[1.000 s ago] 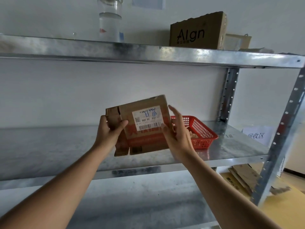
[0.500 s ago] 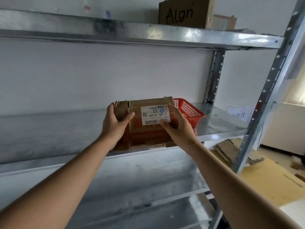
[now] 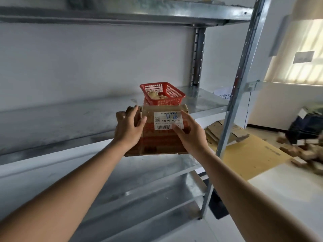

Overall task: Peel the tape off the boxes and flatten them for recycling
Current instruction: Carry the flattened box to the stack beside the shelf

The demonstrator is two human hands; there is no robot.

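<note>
Both hands, left [image 3: 128, 131] and right [image 3: 189, 135], grip a brown labelled cardboard box [image 3: 160, 137], fingers curled round its sides, before a red plastic basket [image 3: 163, 94]

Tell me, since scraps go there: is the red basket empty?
Not empty. The red basket on the shelf holds crumpled yellowish scraps; what they are, cannot tell.
</note>
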